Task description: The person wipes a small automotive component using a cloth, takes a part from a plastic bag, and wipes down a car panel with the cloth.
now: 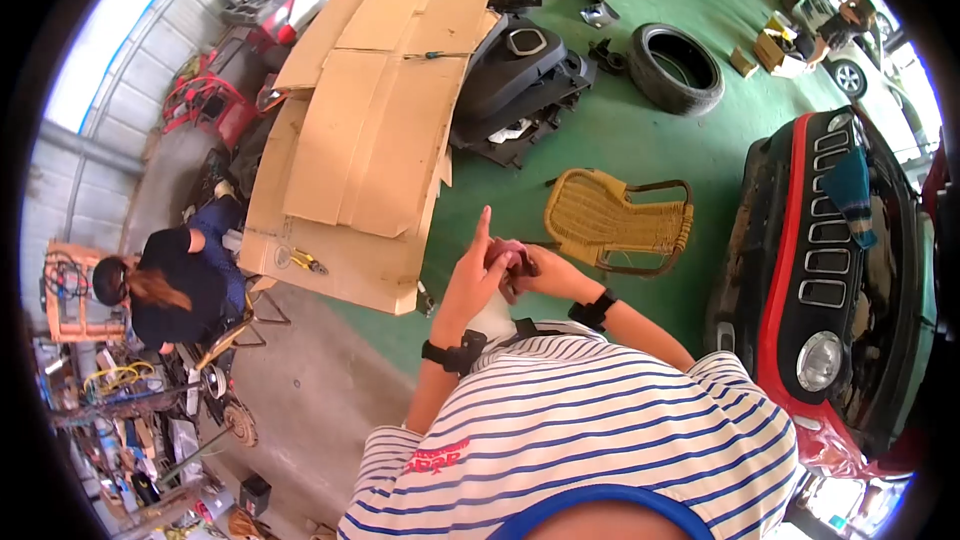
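Observation:
In front of my striped shirt, my left hand [466, 278] is raised with its index finger stretched out and its thumb against a crumpled reddish-brown rag [511, 252]. The other left fingers are hidden behind the rag. My right hand [556, 274] comes in from the other side, its fingers closed on the rag and pressing it against the left hand. Both wrists wear black straps. Just beyond my hands is the cardboard-covered table [360, 140], where yellow-handled pliers [308, 260] lie near the close edge and a thin dark tool [433, 55] lies farther back.
A woven chair [610, 215] stands ahead on the right, before a tire [676, 68]. Black plastic car parts [520, 75] lie beside the table. A red-and-black car front [800, 270] is at right. A seated person [180, 280] is at left, near cluttered shelves [140, 440].

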Demonstrator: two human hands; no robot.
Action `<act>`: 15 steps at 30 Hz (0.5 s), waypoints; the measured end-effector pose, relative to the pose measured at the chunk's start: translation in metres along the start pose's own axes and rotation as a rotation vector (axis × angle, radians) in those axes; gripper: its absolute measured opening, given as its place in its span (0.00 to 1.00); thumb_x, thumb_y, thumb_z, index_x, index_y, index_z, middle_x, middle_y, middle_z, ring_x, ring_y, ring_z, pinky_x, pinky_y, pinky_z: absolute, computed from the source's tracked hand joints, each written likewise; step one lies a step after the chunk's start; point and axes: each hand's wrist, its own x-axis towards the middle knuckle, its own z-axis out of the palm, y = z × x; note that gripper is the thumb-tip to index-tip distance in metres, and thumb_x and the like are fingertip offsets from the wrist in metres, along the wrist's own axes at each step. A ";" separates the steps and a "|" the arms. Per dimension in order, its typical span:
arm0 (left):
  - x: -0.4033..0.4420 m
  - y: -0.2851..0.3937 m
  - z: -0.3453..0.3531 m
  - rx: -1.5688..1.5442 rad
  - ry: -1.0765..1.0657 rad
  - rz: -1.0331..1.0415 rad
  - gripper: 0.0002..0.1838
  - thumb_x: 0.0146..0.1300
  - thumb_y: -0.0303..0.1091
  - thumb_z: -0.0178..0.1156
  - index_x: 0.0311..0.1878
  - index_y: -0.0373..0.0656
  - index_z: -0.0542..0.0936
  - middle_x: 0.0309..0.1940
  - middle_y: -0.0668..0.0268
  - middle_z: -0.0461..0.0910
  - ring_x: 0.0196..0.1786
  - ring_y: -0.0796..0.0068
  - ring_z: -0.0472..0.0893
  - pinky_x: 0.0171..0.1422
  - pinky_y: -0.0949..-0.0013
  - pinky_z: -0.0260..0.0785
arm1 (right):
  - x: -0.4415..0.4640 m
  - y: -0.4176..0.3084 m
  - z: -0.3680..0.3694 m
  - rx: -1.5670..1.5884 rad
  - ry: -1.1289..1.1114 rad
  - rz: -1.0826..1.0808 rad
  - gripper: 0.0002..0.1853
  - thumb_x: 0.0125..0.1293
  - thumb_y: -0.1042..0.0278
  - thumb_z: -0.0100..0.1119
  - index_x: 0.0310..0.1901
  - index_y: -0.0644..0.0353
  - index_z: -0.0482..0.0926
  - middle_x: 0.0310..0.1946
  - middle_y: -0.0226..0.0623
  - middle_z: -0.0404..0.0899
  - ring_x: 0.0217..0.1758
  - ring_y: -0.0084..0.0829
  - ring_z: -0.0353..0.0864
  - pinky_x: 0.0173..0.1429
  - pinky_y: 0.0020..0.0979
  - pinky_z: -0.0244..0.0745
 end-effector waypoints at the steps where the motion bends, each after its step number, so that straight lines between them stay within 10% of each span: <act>1: 0.015 -0.004 -0.006 -0.014 0.011 0.038 0.37 0.62 0.28 0.52 0.71 0.48 0.46 0.38 0.60 0.75 0.37 0.70 0.76 0.49 0.70 0.68 | 0.012 -0.002 0.001 0.084 -0.027 0.085 0.17 0.56 0.63 0.57 0.46 0.61 0.75 0.34 0.38 0.79 0.33 0.31 0.78 0.40 0.28 0.73; 10: 0.177 -0.025 -0.093 -0.289 -0.206 -0.037 0.36 0.62 0.25 0.53 0.70 0.50 0.50 0.30 0.66 0.72 0.37 0.76 0.76 0.46 0.72 0.69 | 0.171 0.025 -0.063 -0.019 -0.041 0.294 0.08 0.52 0.67 0.57 0.33 0.59 0.80 0.24 0.41 0.80 0.28 0.34 0.80 0.36 0.32 0.72; 15: 0.272 -0.039 -0.152 0.163 -0.162 0.145 0.33 0.60 0.30 0.57 0.68 0.54 0.58 0.32 0.59 0.76 0.34 0.67 0.77 0.42 0.67 0.69 | 0.252 0.051 -0.114 -0.416 0.051 0.241 0.09 0.50 0.65 0.57 0.33 0.57 0.79 0.32 0.45 0.80 0.37 0.47 0.78 0.41 0.40 0.72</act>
